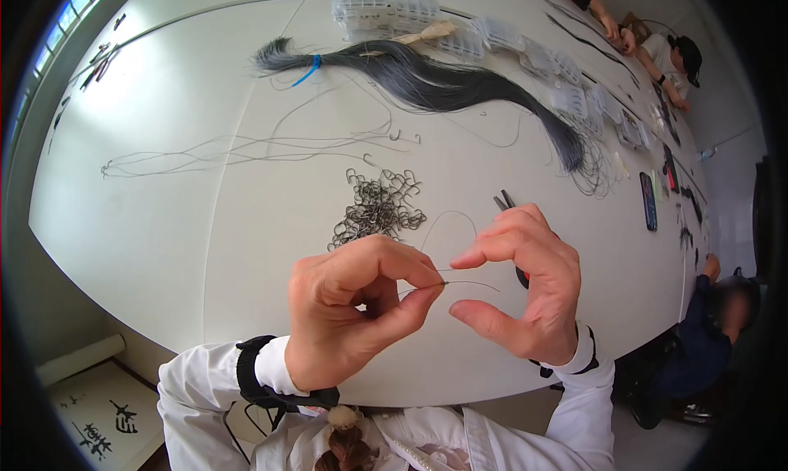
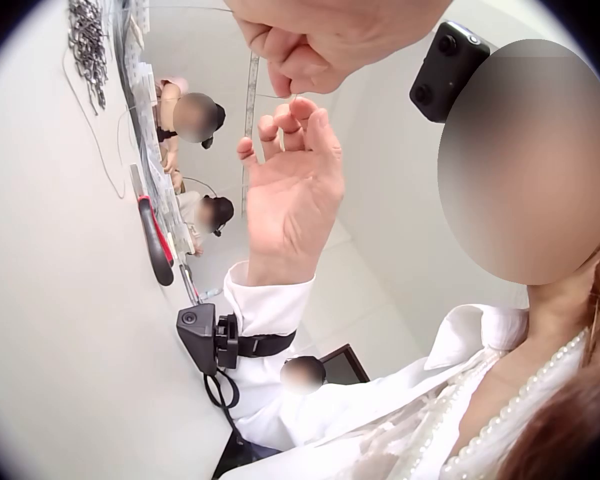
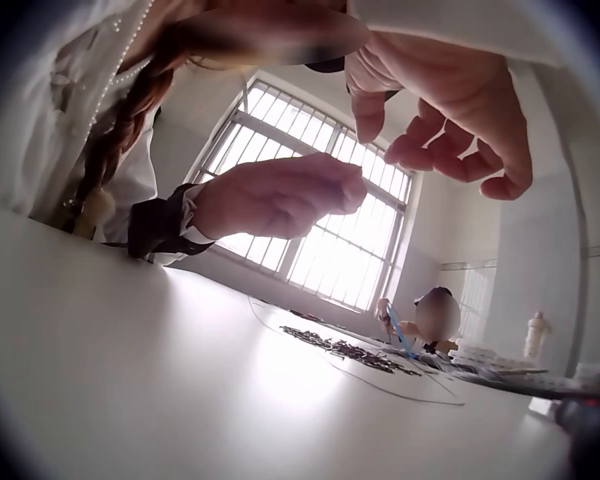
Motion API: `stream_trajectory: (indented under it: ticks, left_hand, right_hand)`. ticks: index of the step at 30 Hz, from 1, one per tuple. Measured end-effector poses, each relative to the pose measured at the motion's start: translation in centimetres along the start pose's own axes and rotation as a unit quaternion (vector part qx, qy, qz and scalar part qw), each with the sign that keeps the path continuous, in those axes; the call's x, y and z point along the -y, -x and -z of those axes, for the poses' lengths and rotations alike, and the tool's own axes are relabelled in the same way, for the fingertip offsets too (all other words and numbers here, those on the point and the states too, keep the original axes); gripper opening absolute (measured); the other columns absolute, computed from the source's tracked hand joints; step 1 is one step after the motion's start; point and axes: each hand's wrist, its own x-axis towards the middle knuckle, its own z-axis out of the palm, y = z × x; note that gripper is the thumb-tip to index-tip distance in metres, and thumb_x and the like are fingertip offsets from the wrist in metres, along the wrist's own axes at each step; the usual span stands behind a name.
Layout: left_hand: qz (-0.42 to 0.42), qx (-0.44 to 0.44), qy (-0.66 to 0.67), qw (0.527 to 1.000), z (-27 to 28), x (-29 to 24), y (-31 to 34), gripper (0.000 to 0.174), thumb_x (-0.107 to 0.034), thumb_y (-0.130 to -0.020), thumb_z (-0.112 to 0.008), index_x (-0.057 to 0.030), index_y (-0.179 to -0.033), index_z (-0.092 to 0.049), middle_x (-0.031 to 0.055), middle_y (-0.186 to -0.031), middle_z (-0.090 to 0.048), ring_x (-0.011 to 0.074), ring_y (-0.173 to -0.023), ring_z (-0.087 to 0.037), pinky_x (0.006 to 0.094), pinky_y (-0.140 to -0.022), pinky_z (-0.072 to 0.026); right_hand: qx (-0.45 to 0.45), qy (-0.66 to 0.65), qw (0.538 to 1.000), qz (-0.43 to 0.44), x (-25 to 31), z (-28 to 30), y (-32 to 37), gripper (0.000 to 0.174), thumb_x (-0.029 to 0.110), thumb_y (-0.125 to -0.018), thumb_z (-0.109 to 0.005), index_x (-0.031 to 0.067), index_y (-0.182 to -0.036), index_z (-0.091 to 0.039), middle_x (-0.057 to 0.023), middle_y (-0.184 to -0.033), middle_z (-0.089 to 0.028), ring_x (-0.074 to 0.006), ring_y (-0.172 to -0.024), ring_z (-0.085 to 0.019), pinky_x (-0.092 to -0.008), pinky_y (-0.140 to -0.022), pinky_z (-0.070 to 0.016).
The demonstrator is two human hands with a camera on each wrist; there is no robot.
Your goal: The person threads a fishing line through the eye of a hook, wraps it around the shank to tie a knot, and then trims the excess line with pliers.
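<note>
Above the near part of the white surface (image 1: 148, 249), the left hand (image 1: 357, 311) pinches a thin dark line (image 1: 476, 284) between thumb and forefinger, one end jutting toward the right hand (image 1: 529, 282), whose thumb and fingers stand parted, released. Just beyond the hands lies a heap of metal hooks (image 1: 377, 212), with a red-and-black-handled tool (image 2: 157, 245) partly behind the right hand and a long bundle of dark strands (image 1: 435, 87) on the far side.
</note>
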Motion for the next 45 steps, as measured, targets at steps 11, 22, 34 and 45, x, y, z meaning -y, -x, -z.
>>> stream_trajectory:
  ticks: [11,22,34,45]
  left_hand:
    - [0.000,0.012,0.029,1.000,0.0,0.2,0.1,0.011,0.013,-0.076,-0.063,0.0050,-0.082,-0.058,0.0125,-0.087,-0.062,0.0074,-0.068,-0.059,0.0181,-0.055,-0.0469]
    - [-0.164,0.003,-0.180,0.970,-0.4,-0.6,0.0,0.019,0.011,-0.067,-0.068,-0.0027,-0.079,-0.063,0.0080,-0.078,-0.066,0.0122,-0.061,-0.063,0.0202,-0.050,-0.0479]
    - [-0.148,0.011,-0.171,0.974,-0.6,-0.3,0.0,0.017,0.009,-0.069,-0.070,-0.0030,-0.079,-0.063,0.0080,-0.078,-0.066,0.0115,-0.059,-0.061,0.0208,-0.048,-0.0460]
    - [0.033,0.058,-0.010,0.998,0.0,-0.4,0.1,0.009,0.008,-0.077,-0.066,0.0017,-0.079,-0.061,0.0089,-0.085,-0.065,0.0036,-0.059,-0.052,0.0174,-0.048,-0.0404]
  right_hand:
    - [0.128,-0.189,0.968,-0.103,-1.3,-1.6,0.7,0.027,0.010,-0.067,-0.079,0.0054,-0.091,-0.067,-0.0026,-0.088,-0.064,-0.0164,-0.086,-0.055,-0.0289,-0.079,-0.0434]
    - [0.027,-0.183,0.980,-0.070,-0.2,0.1,0.0,0.018,0.007,-0.066,-0.072,0.0071,-0.084,-0.068,-0.0035,-0.083,-0.063,-0.0174,-0.084,-0.057,-0.0299,-0.077,-0.0416]
    - [-0.036,-0.029,0.999,0.028,-0.2,-1.0,0.4,0.016,0.001,-0.055,-0.071,0.0091,-0.068,-0.065,-0.0002,-0.074,-0.057,-0.0205,-0.072,-0.047,-0.0319,-0.068,-0.0392]
    - [-0.122,0.318,0.897,0.281,-0.2,-0.8,1.7,0.020,0.013,-0.062,-0.073,0.0143,-0.082,-0.068,0.0049,-0.085,-0.056,-0.0212,-0.082,-0.042,-0.0399,-0.066,-0.0375]
